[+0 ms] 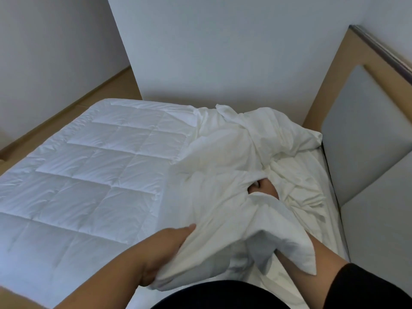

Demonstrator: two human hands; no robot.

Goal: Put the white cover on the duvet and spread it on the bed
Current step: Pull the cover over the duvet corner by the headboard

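Toward the bed's (pixel 321 221) headboard end, the cover (pixel 223 175) lies bunched over the quilted duvet (pixel 89 163). Left hand (pixel 165 248) grips its near edge; right hand (pixel 265 189) reaches inside, fingers' state indeterminable. Risk: pulling unevenly could twist the cover.

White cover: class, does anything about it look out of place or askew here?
Yes. The white cover lies bunched and twisted at the headboard end, leaving most of the quilted duvet bare. The left hand grips its edge; the right hand is inside.
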